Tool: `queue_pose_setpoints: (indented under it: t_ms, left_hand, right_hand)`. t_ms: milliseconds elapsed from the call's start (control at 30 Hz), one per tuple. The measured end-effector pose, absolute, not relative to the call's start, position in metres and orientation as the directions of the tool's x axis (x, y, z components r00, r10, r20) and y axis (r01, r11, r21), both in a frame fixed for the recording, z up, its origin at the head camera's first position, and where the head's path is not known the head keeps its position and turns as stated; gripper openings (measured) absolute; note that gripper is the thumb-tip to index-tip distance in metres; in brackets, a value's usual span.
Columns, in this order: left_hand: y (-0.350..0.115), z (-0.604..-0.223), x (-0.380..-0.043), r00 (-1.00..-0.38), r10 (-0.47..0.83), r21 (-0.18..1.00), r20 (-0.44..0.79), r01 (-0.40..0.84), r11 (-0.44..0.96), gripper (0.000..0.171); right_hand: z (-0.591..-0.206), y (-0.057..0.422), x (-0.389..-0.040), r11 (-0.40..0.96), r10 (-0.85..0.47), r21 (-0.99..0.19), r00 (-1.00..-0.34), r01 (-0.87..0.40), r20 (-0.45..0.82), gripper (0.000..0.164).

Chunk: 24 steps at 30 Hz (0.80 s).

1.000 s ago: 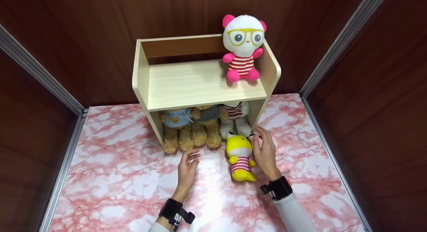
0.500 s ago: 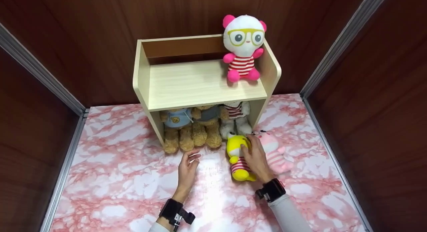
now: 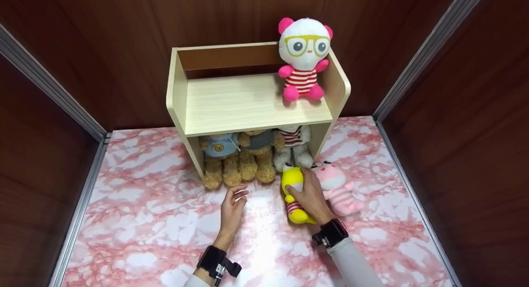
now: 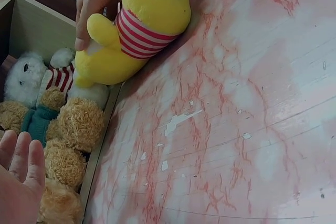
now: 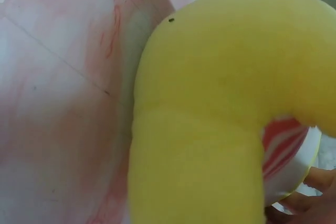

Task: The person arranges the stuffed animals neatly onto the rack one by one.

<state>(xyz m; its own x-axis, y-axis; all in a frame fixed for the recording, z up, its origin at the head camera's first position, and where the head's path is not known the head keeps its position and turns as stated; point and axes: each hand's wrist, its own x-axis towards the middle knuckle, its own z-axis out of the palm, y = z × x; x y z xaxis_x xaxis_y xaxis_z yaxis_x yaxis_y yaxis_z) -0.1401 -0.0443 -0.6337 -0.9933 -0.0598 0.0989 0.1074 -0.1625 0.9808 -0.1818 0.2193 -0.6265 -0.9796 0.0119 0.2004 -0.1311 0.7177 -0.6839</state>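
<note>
A yellow plush toy (image 3: 291, 178) with a pink-and-white striped body lies on its back on the table, its head toward the shelf unit. Over its right side my right hand (image 3: 311, 194) grips it, thumb across the front and fingers at the far side. In the right wrist view the plush's yellow underside and tail (image 5: 194, 103) fill much of the picture, with my right fingertips (image 5: 299, 201) at its head. My left hand (image 3: 232, 208) holds nothing; its fingers are loosely bent near the feet of the brown teddy bears (image 3: 231, 171).
A pale wooden shelf unit (image 3: 235, 101) stands at the back. On its top board sits a white-and-pink plush panda (image 3: 303, 60). Teddy bears and a white plush in a striped shirt (image 3: 292, 144) fill the lower level. A pink plush (image 3: 341, 194) lies right of my right hand.
My right hand has moved left from the yellow plush's side onto it and taken hold of it, uncovering the pink plush. My left hand has stayed put.
</note>
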Motion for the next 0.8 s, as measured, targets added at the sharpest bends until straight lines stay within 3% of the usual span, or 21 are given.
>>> queue_pose_setpoints:
  t_ms: [300,533,800]
  left_hand:
    - [-0.043,-0.636,-0.14,-0.99,-0.068,0.976,0.123,0.133,-0.172,0.03]
    - [-0.042,-0.636,-0.141,-0.991,-0.069,0.977,0.113,0.123,-0.174,0.031]
    - [-0.038,-0.631,-0.146,-0.997,-0.043,0.982,0.071,0.078,-0.169,0.032]
  right_hand:
    - [-0.632,0.219,-0.185,0.742,0.018,-0.662,-0.984,-0.106,0.179,0.092]
    - [-0.63,0.219,-0.183,0.734,0.064,-0.673,-0.979,-0.086,0.195,0.079]
    - [-0.617,0.212,-0.173,0.713,0.069,-0.684,-0.956,-0.153,0.285,0.075]
